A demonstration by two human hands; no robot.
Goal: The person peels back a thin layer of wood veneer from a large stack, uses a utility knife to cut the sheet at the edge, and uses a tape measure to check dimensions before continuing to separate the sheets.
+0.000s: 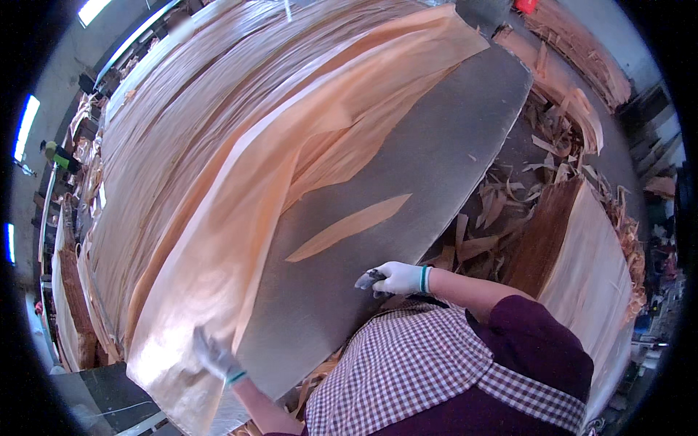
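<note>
Along the left of the flat grey metal table (436, 160), a long peach wood-veneer sheet (262, 167), lengthwise, presumably for support. At the table's near left, white-gloved left hand (213, 356), fingers outstretched, contact unclear; over its near edge, white-gloved right hand (392, 280), curled, grip impossible to tell.

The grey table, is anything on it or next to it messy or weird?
A little: one loose, pointed veneer strip lies by itself on the grey metal tabletop, apart from the big, folded veneer sheet. Beyond the right edge, torn veneer scraps lie in a messy jumble.
</note>
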